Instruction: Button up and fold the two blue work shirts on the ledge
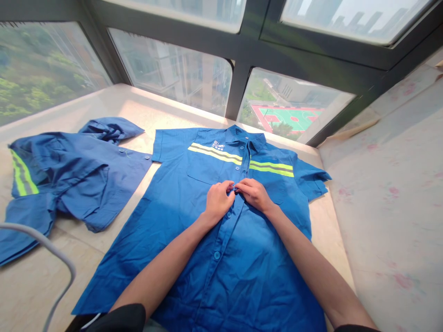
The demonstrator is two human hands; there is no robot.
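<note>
A blue short-sleeved work shirt (263, 249) lies spread front side up, its collar toward the window and a yellow-green and grey stripe across the chest. Both hands meet at the front placket, around mid-chest. My left hand (220, 199) pinches the placket from the left, and my right hand (255, 193) pinches it from the right. The bit of cloth between the fingertips is bunched up; a button there is hidden or too small to make out. Below the hands a button (217, 255) shows on the placket. Another button (237, 168) sits just above them.
A second blue garment (86, 170) with a yellow-green stripe lies crumpled on the left of the pale sill (138, 103). A grey-white cable (65, 258) curves in at lower left. Dark window frames (238, 87) stand behind, and a flowered wall (391, 203) bounds the right.
</note>
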